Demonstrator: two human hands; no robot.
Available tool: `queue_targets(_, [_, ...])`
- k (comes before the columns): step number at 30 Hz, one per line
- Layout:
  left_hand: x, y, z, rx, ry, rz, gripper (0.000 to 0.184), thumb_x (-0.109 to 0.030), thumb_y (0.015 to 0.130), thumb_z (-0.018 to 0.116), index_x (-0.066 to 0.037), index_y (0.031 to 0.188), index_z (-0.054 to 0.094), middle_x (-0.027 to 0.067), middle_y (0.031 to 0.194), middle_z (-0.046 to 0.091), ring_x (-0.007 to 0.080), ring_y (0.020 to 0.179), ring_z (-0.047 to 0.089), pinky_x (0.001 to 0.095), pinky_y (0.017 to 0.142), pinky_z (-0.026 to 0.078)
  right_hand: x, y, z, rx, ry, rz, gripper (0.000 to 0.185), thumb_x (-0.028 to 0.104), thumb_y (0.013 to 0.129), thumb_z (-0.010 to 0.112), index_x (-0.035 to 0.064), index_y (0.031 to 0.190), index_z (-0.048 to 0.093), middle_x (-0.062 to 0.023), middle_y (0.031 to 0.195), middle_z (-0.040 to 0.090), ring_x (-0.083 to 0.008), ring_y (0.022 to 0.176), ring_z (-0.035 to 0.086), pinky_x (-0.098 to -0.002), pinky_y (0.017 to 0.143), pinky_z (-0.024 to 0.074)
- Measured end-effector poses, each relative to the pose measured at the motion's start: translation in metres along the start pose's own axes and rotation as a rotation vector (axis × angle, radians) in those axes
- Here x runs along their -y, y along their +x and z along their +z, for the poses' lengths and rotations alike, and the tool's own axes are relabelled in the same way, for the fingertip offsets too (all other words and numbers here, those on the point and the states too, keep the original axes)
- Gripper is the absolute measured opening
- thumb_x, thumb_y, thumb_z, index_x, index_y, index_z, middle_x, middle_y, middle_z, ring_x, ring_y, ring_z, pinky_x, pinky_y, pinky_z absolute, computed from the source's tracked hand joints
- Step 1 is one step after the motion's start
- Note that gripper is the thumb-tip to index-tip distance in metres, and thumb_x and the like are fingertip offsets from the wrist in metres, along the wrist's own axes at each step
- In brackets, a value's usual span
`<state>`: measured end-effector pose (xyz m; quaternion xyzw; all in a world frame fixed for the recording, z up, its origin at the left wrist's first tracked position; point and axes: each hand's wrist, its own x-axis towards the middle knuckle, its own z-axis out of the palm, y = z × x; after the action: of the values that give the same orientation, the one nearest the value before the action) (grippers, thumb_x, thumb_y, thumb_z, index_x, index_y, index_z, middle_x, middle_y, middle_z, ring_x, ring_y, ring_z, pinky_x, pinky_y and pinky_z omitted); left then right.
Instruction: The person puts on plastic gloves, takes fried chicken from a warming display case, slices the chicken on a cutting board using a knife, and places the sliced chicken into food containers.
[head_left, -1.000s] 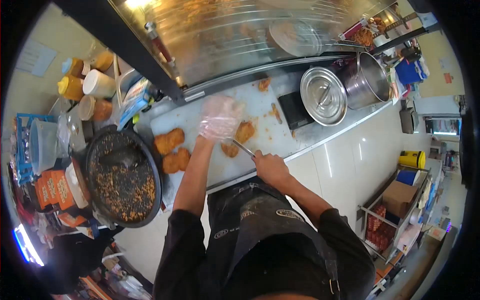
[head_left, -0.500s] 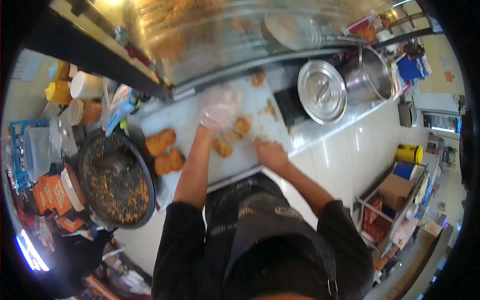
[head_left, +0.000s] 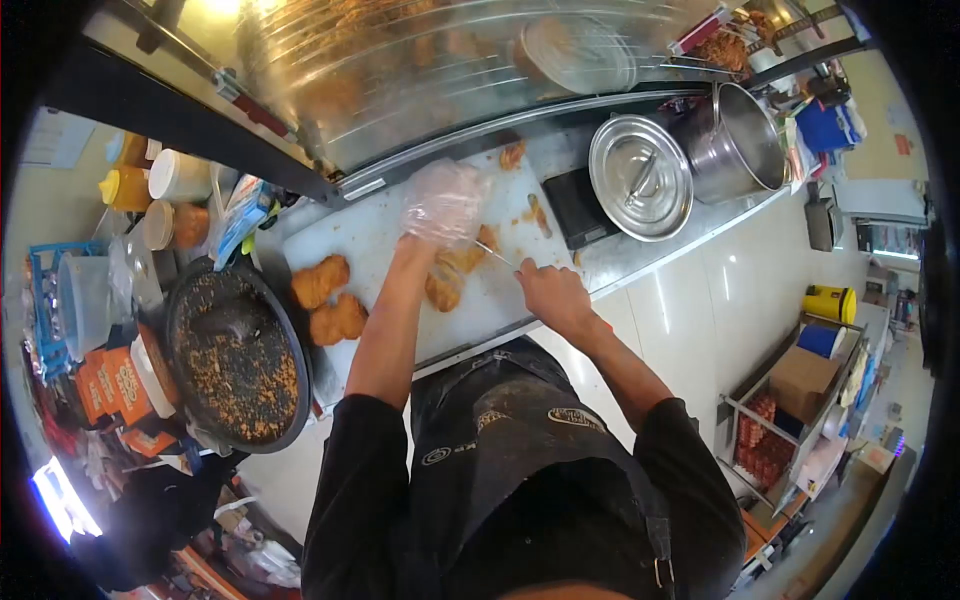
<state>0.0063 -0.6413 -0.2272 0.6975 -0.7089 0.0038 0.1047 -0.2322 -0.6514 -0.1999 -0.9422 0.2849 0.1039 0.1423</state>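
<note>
My left hand [head_left: 443,205], in a clear plastic glove, is over the white cutting board [head_left: 375,225], just beyond a browned fried piece [head_left: 443,285]; its fingers are hidden by glare and the glove. My right hand [head_left: 555,297] is closed around the handle of a knife [head_left: 498,256]. The thin blade points up and left, toward the gloved hand and the fried food. Two more fried pieces, one [head_left: 320,281] above the other [head_left: 338,320], lie at the board's left side.
A large black pan [head_left: 240,360] with crumbs stands left. Bottles and tubs [head_left: 178,175] are behind it. At right are a black box [head_left: 580,208], a steel lid [head_left: 641,178] and a steel pot [head_left: 735,145]. A glass display case [head_left: 440,80] borders the board's far side.
The knife blade, blurred half a second ago, shows clearly again. My right hand has shifted slightly right and up. The gloved hand remains over the board near the fried food.
</note>
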Motion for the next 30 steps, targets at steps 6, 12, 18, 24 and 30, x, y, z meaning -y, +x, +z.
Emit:
queue_targets(6, [-0.018,-0.062,-0.099,0.011,-0.116,-0.277,0.024,-0.029,0.089,0.053,-0.007,0.087,0.063,0.0136,0.07,0.06,0.0329,0.064,0.06,0.0463,0.06,0.049,0.048,-0.029,-0.041,0.157,0.104,-0.09,0.026,0.027,0.096,0.047,0.0034,0.097,0.056,-0.0197,0.071,0.066,-0.0388,0.069,0.067,-0.0484,0.062,0.0532])
queue_targets(12, [-0.011,-0.098,-0.038,0.033,0.036,-0.178,0.016,-0.022,0.081,0.058,-0.009,0.09,0.063,0.0146,0.081,0.061,0.0341,0.078,0.061,0.0459,0.067,0.049,0.052,-0.02,0.038,0.149,0.155,-0.065,0.028,0.029,0.097,0.047,0.0027,0.092,0.055,-0.0192,0.067,0.065,-0.0409,0.063,0.065,-0.0518,0.059,0.0519])
queue_targets(18, [0.006,-0.112,-0.053,-0.416,-0.542,-0.407,0.034,-0.029,0.081,0.064,-0.007,0.107,0.063,0.0167,0.103,0.063,0.033,0.095,0.062,0.0431,0.083,0.049,0.068,-0.043,0.011,0.176,0.144,0.016,0.03,0.031,0.097,0.047,0.0034,0.099,0.057,-0.0209,0.074,0.065,-0.0402,0.069,0.066,-0.0489,0.063,0.0526])
queue_targets(24, [-0.007,-0.145,-0.139,0.06,-0.249,-0.038,0.092,-0.055,0.064,0.076,-0.009,0.138,0.044,0.0192,0.141,0.044,0.036,0.127,0.044,0.048,0.109,0.032,0.034,-0.105,0.028,-0.082,0.857,0.416,0.029,0.028,0.096,0.052,0.0001,0.089,0.054,-0.0104,0.062,0.059,-0.0236,0.048,0.059,-0.0385,0.044,0.0474])
queue_targets(30, [-0.015,-0.114,-0.074,0.303,-0.136,0.266,0.106,-0.061,0.058,0.075,-0.012,0.144,0.036,0.0187,0.152,0.027,0.0387,0.14,0.025,0.0555,0.114,0.017,0.048,-0.115,0.069,-0.142,1.306,0.663,0.031,0.028,0.098,0.05,0.0004,0.083,0.052,-0.0033,0.057,0.05,-0.0121,0.041,0.049,-0.0294,0.036,0.0408])
